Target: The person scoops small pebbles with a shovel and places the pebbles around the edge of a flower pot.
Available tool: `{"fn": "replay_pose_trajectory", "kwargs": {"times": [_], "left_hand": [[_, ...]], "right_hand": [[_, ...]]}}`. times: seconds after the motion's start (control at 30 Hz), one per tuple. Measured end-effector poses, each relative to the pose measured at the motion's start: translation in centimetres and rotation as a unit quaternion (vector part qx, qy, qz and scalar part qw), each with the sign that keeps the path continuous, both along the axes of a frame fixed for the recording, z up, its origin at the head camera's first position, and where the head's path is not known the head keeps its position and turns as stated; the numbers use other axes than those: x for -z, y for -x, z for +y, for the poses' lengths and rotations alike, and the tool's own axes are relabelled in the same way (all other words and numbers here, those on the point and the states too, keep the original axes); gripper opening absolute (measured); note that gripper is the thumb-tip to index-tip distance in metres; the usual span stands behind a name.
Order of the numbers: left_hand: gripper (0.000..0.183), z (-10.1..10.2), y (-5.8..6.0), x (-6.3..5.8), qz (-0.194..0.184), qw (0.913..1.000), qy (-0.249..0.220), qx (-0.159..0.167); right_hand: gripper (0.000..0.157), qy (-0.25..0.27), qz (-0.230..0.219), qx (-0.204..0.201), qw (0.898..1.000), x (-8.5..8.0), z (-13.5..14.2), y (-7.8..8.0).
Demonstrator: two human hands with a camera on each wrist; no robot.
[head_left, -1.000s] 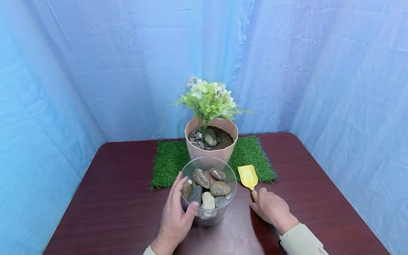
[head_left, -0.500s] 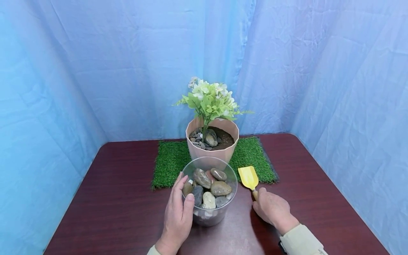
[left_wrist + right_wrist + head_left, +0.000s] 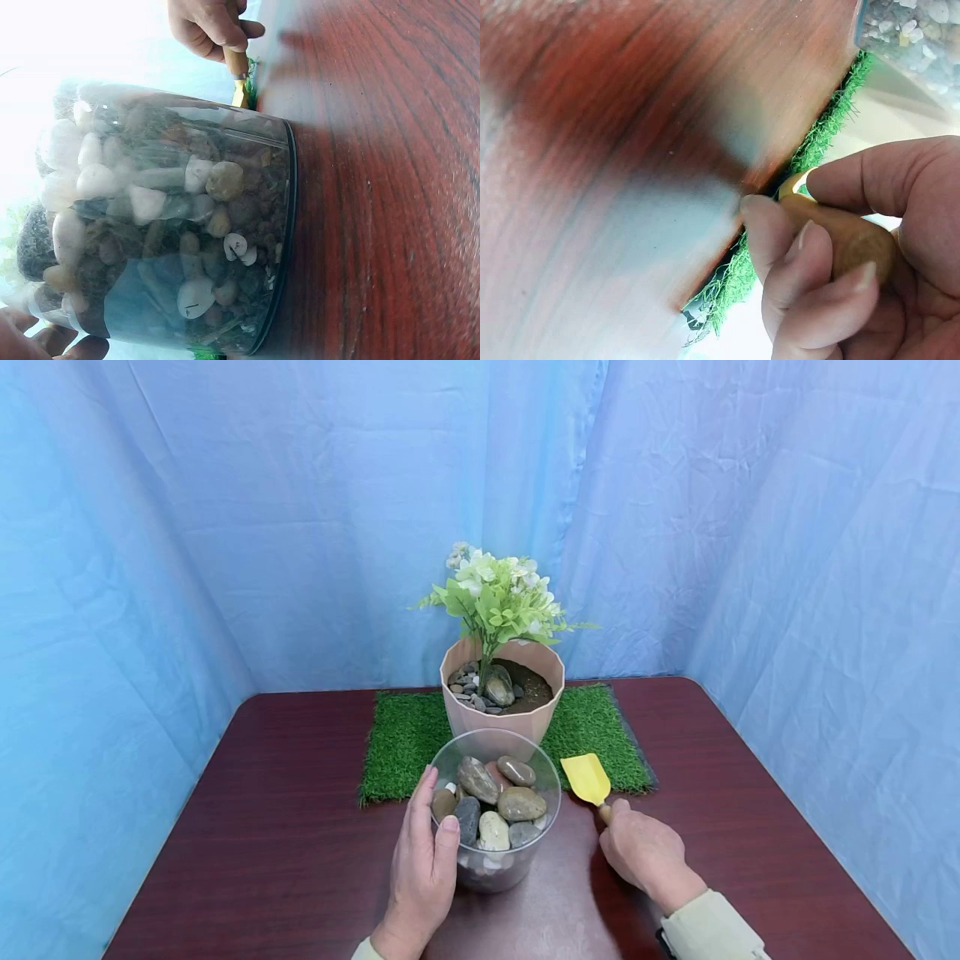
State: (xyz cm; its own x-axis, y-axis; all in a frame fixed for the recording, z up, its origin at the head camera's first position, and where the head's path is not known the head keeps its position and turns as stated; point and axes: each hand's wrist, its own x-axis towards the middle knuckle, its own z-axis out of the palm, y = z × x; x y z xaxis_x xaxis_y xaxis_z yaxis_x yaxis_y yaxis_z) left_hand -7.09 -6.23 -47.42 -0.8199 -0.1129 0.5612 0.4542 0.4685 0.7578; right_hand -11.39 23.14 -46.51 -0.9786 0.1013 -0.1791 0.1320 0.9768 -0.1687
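Observation:
In the head view, my left hand (image 3: 424,868) rests against the left side of a clear plastic container (image 3: 497,878), fingers and thumb fairly straight. Smooth large stones (image 3: 522,804) lie at the top of it; smaller pebbles (image 3: 199,296) and grit fill the lower part in the left wrist view. My right hand (image 3: 645,850) grips the wooden handle (image 3: 847,236) of a small garden trowel, fingers curled round it. The trowel's yellow blade (image 3: 587,779) points away, over the mat's front edge. Whether the blade touches the mat is unclear.
Behind the container stands a pinkish flowerpot (image 3: 501,722) with soil, pebbles, a large stone and a white-flowered plant (image 3: 501,597). Under it lies a green grass mat (image 3: 401,747) on the dark red table (image 3: 300,827). Blue curtains (image 3: 337,527) enclose the back and sides.
My left thumb has come back off the stones to the container's near left rim. The right hand keeps its grip on the trowel, almost unmoved. The whole view has shifted slightly.

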Motion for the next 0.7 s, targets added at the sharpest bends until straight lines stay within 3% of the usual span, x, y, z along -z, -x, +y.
{"fn": "replay_pose_trajectory", "kwargs": {"times": [0.4, 0.7], "left_hand": [[0.066, 0.0, -0.1, -0.1, -0.017, 0.9998, -0.010, 0.003], [0.065, 0.0, 0.0, 0.0, -0.006, 1.0000, -0.005, 0.001]], "right_hand": [[0.023, 0.020, 0.030, 0.002, 0.999, -0.6, 0.4, 0.2], [0.021, 0.032, 0.120, -0.039, 0.991, -3.0, 0.9, -0.6]]}}
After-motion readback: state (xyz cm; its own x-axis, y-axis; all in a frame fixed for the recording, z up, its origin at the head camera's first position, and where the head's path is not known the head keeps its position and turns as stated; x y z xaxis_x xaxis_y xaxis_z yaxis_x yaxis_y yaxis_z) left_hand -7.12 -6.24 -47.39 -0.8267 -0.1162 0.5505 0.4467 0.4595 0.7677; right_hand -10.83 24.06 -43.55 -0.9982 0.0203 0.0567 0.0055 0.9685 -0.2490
